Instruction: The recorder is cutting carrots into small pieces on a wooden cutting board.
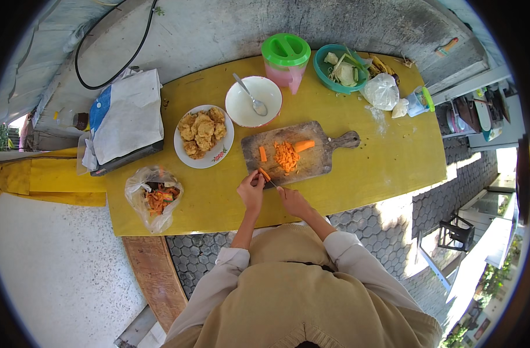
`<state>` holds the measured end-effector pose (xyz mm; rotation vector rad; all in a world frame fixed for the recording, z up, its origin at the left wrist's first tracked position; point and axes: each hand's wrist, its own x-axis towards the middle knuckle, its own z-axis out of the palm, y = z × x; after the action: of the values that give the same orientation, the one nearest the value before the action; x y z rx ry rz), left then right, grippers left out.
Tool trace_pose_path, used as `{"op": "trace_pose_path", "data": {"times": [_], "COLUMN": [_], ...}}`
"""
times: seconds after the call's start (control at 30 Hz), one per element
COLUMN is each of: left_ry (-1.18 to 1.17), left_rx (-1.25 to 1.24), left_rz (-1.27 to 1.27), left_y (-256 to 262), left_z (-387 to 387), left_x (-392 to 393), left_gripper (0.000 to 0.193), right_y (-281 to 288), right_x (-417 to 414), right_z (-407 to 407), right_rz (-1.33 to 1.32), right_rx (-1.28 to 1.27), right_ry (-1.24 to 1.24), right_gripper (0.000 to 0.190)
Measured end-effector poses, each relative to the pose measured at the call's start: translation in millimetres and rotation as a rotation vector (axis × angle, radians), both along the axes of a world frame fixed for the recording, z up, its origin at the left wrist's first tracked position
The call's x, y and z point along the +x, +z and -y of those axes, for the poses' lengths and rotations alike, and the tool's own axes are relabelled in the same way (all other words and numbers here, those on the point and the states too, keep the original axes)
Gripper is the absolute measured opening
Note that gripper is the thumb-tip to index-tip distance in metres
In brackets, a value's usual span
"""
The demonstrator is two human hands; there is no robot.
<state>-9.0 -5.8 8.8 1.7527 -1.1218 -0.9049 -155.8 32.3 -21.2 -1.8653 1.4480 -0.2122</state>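
Note:
A worn wooden cutting board (315, 161) lies on the yellow table, its handle pointing right. Over its lower left corner my left hand (252, 191) pinches a carrot piece (264, 174) between the fingertips. My right hand (292, 201) grips a small knife by its handle, mostly hidden in the fist; the thin blade (272, 184) points up and left, its tip close to the carrot piece. A heap of diced carrot (286, 157) is in the middle of the board. Beside it lie a thicker carrot chunk (304, 145) and a flat carrot slice (263, 154).
Beyond the board stand a white bowl (239, 108) with a spoon and a lidded pitcher (286, 56). A plate (182, 154) of fried food and a plastic bag (154, 200) are leftward. A teal basin (323, 78) of vegetables sits back right.

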Motion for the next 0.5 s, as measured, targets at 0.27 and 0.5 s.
{"op": "trace_pose_path", "data": {"times": [0.27, 0.5], "left_ry": [0.138, 0.113], "left_rx": [0.092, 0.135], "left_rz": [-0.337, -0.352], "left_y": [-1.5, 3.1], "left_z": [0.8, 0.6], "left_x": [0.3, -1.8], "left_gripper": [0.018, 0.022], "right_y": [29.9, 36.4], "right_x": [6.5, 10.5], "right_z": [3.4, 2.7], "right_rz": [0.012, -0.022], "right_rx": [0.013, 0.211], "right_ry": [-0.032, -0.231], "right_gripper": [0.035, 0.042]}}
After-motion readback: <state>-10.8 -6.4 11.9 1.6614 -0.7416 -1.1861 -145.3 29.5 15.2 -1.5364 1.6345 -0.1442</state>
